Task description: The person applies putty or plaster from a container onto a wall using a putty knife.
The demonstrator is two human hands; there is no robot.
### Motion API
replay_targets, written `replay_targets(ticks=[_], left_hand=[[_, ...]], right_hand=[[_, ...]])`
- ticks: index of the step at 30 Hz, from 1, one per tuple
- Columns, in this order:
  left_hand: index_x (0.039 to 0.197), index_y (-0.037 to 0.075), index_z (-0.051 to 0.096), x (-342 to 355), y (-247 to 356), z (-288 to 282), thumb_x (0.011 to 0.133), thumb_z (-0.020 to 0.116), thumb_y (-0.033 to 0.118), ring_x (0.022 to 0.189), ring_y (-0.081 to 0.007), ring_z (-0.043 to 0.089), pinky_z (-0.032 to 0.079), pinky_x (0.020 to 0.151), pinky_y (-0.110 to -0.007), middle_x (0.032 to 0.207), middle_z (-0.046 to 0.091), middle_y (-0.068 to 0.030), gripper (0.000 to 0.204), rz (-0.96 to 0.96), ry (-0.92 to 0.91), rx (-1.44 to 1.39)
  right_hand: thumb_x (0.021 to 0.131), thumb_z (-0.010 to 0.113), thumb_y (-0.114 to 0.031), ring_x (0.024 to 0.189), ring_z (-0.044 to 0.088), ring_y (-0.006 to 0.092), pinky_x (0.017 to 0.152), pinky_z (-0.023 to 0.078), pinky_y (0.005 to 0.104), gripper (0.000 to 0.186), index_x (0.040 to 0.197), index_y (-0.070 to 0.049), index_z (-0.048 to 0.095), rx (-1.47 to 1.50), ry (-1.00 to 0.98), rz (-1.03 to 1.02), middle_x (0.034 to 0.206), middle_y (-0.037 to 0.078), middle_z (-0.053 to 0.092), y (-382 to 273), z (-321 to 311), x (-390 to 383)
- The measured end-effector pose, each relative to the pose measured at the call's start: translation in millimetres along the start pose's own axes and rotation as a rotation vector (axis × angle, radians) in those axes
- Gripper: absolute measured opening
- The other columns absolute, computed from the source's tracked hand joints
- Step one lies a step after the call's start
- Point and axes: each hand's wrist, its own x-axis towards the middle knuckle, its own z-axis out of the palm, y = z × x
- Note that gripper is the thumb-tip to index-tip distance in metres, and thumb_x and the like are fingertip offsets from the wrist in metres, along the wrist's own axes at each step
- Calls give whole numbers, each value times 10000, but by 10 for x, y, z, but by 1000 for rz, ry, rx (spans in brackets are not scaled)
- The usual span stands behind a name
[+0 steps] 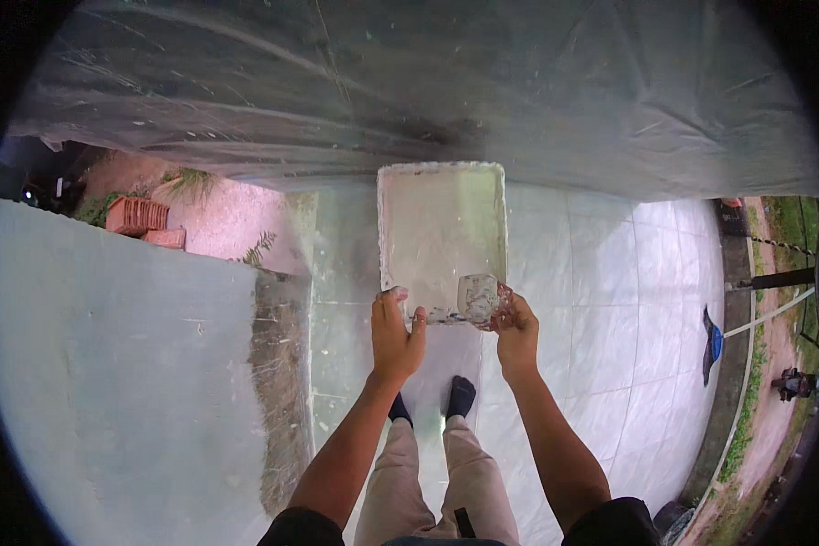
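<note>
Though mostly ahead, pale tray in left grip by corner; clear object in right grip.

The pale tray looked matt and fairly smooth inside, its rim rough and crusted. The small block had a mottled, uneven face; I couldn't make out its material. Under us the tiled floor shone, glossy, while the grey sheet seemed wrinkled plastic with a dull sheen. The trousers were matt cloth, the bricks rough fired clay.
</note>
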Motion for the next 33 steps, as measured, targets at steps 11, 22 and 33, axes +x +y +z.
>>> replay_targets(ticks=[11,22,33], left_hand=[[1180,-24,425,-479,-628,347,876,552,73,1045,-340,497,386,930,-430,1101,501,-202,343,-151,-108,-16],[1064,-22,428,-673,-1015,479,850,604,76,935,-309,465,376,840,-407,993,449,-165,294,-545,223,-143],[1462,38,202,-284,-761,248,923,343,572,1383,-351,257,115,1153,-482,1442,323,-178,772,-1299,263,-1499]], right_hand=[[908,457,64,961,600,171,862,458,272,298,1176,16,576,-318,45,-28,1039,118,647,753,-92,5],[854,455,119,1015,644,333,871,492,341,399,1217,-18,549,-734,-192,-330,1046,195,663,433,377,345],[834,503,106,768,592,369,723,473,415,488,1274,-95,568,-854,-477,-486,863,207,609,465,790,720]])
